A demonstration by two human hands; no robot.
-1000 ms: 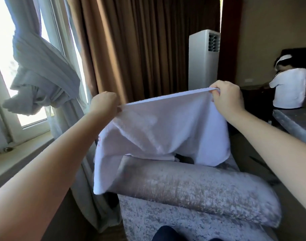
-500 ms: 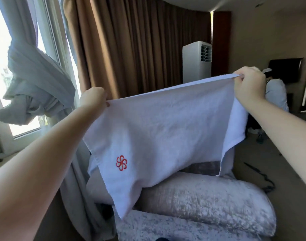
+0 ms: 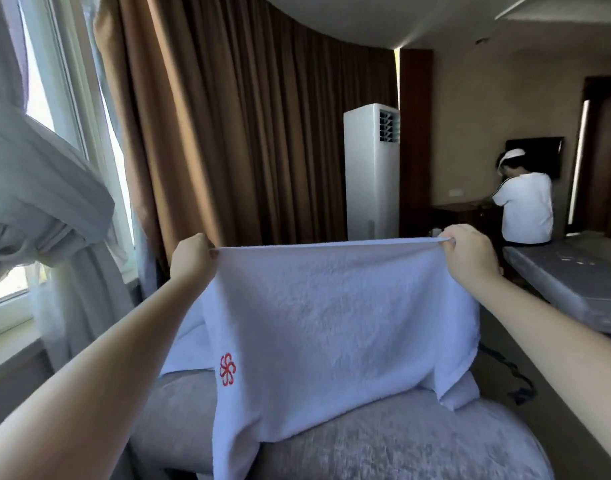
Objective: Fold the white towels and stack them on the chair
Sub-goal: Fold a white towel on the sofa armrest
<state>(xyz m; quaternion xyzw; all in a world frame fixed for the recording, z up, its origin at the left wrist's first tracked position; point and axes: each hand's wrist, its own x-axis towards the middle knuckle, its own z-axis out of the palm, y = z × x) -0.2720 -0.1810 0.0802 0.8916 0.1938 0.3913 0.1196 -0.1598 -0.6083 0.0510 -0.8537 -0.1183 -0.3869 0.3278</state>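
Closest to the camera, the rounded back of a pale grey crushed-velvet armchair [image 3: 383, 441] fills the bottom of the view. A white terry-cloth towel [image 3: 332, 306] hangs over it, held up in the air by its top edge. The towel's lower part drapes down across the chair's back. A small red pinwheel-flower emblem [image 3: 227, 369] is stitched near its lower left side. A further fold of white cloth shows at the towel's lower right, and I cannot tell whether it belongs to the same towel.

Two bare forearms reach forward from either side. The left hand [image 3: 192, 258] pinches the towel's upper left corner with its fingers curled in tight against the thumb. The right hand [image 3: 468, 254] pinches the upper right corner the same way, and the edge runs taut and nearly level between them. The backs of both hands face the camera, so most fingertips are hidden.

To the left, a knotted grey sheer curtain [image 3: 37, 202] hangs before a bright window [image 3: 54, 98]. On the right, a dark cable [image 3: 519, 382] lies on the floor beside a grey-covered bed [image 3: 574, 285]. Behind the towel, long brown pleated drapes [image 3: 262, 133] curve along the wall, with a tall white floor-standing air conditioner [image 3: 371, 171] beside them. Farthest back, a second person in a white top [image 3: 526, 206] stands facing away, below a dark wall-mounted screen [image 3: 536, 147].
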